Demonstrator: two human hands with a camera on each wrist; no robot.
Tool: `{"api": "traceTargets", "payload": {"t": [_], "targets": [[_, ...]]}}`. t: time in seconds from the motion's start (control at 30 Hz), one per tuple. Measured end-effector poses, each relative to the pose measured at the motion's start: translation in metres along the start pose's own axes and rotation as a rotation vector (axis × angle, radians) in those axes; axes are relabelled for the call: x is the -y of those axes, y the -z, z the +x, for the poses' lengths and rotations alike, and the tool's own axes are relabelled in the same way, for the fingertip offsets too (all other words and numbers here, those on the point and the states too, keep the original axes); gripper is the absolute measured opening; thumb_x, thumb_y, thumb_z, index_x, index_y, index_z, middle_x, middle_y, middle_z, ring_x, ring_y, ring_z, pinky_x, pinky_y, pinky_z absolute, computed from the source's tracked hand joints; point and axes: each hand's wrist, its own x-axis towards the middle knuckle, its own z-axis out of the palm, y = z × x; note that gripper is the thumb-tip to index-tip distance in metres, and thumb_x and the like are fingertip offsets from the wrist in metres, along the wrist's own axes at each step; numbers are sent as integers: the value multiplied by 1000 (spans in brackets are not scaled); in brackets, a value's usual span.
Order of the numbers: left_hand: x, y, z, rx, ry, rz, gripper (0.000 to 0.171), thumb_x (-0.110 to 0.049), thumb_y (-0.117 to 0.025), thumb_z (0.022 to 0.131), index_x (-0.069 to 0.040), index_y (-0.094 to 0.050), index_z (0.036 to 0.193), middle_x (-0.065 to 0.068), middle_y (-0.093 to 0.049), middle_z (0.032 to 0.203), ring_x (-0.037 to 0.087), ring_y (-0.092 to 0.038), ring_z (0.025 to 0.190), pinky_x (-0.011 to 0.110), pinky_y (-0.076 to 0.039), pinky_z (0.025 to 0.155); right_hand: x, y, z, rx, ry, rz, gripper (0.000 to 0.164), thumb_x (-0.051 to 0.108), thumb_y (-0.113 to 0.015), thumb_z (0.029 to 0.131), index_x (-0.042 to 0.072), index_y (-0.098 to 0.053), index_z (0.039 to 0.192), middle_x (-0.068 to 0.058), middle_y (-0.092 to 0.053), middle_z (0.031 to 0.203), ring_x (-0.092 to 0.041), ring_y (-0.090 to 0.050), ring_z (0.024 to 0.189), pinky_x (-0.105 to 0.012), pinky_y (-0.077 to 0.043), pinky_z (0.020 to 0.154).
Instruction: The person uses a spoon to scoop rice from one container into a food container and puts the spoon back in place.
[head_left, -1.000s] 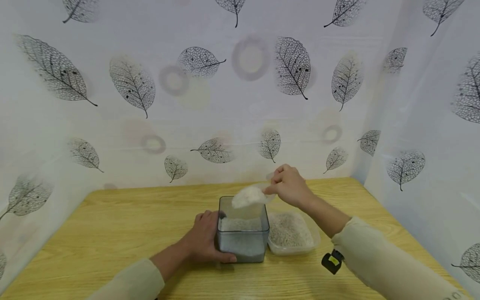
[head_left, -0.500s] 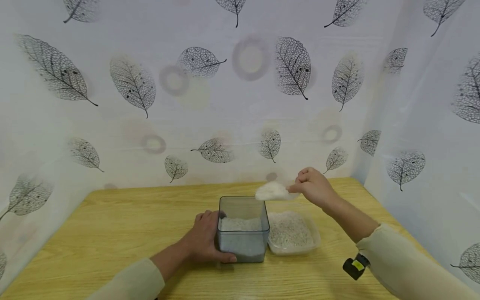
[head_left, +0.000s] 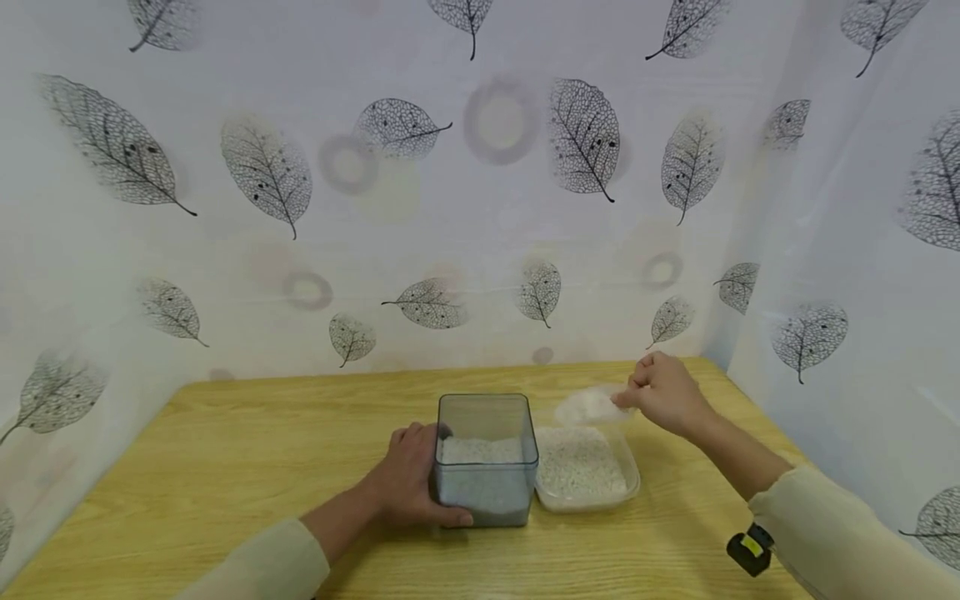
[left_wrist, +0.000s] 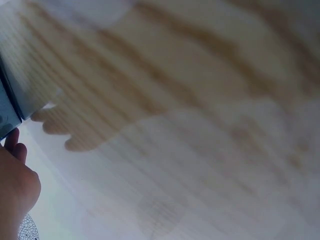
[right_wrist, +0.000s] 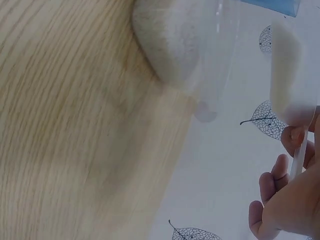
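A square, see-through grey container [head_left: 483, 493] stands mid-table, partly filled with whitish grains that look like rice. My left hand [head_left: 408, 473] grips its left side, thumb across the lower front; the left wrist view catches only part of this hand at its left edge. My right hand [head_left: 666, 396] pinches the handle of a translucent scoop [head_left: 587, 406], held in the air above the back of a clear plastic tub [head_left: 588, 502] of similar grains. In the right wrist view the scoop's bowl [right_wrist: 287, 75] looks pale and whitish; whether grains lie inside, I cannot tell.
The tub stands close against the container's right side on a wood-grain table [head_left: 285, 442]. Behind the table hangs a white curtain [head_left: 480, 208] with a leaf print, which also runs along both sides. A black device [head_left: 750, 550] is strapped at the right wrist.
My right hand has carried the scoop rightward and lower, from over the grey container to over the tub. The left hand and the container have stayed put.
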Motion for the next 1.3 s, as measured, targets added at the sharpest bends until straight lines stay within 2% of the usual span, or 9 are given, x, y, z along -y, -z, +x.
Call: {"api": "traceTargets", "payload": {"t": [0.17,0.43,0.57,0.73,0.87,0.97,1.03,1.13,1.3], "targets": [[1,-1,0,2,7,-6,104,-79,-76,62,-11,-44,134,-3,-52,115,13,-41,101,46,-30,100,-11,-9,-5,-22,81,-107,34,17,-78,83,16,-58,55,-4,-54,90,-38,-49,105,-67,-29,79],[2,-1,-1,0,11,-11,106,-80,-75,62,-9,-44,134,-2,-53,116,14,-41,102,46,-30,101,-7,-19,-4,19,194,-225,42,17,-78,81,20,-47,53,-1,-41,90,-30,-33,94,-52,-16,77],[3,-2,-1,-5,13,-18,106,-80,-75,61,-10,-44,134,-3,-52,115,13,-41,102,46,-30,101,1,-21,0,-54,279,-370,39,17,-78,82,22,-51,55,-2,-45,93,-28,-35,93,-52,-22,79],[3,-3,-1,-11,-2,-34,105,-80,-75,61,-10,-44,134,-4,-52,114,13,-41,100,47,-29,101,0,-22,7,-280,579,-577,36,11,-78,78,19,-51,56,-6,-47,95,-33,-41,100,-58,-30,85],[3,-3,-1,-10,-7,-15,107,-82,-73,61,-9,-44,134,-4,-52,114,13,-40,100,46,-29,101,1,-19,14,-463,929,-683,39,7,-57,91,13,-44,55,-11,-49,92,-33,-43,93,-54,-29,82],[2,-2,0,-14,-3,9,108,-83,-73,61,-9,-44,135,-2,-52,114,14,-41,101,46,-29,101,6,-14,19,-545,1042,-683,45,6,-41,97,12,-41,53,-13,-50,90,-34,-44,89,-52,-27,80],[1,-1,1,-19,2,24,108,-83,-72,61,-9,-43,135,-2,-52,115,14,-42,102,46,-29,101,12,-9,21,-560,998,-627,43,6,-46,94,12,-41,52,-14,-51,90,-37,-44,90,-53,-26,79],[0,0,1,-27,11,34,107,-82,-73,61,-10,-43,135,-1,-53,116,15,-43,104,47,-29,102,26,-4,20,-523,754,-489,37,7,-61,87,14,-48,54,-14,-50,93,-39,-42,92,-53,-27,77],[-2,0,0,-30,23,27,108,-80,-74,62,-9,-43,137,1,-54,120,17,-43,106,50,-29,103,59,-8,17,-264,304,-74,36,12,-71,88,13,-53,57,-15,-50,96,-37,-42,99,-55,-33,87]]}}
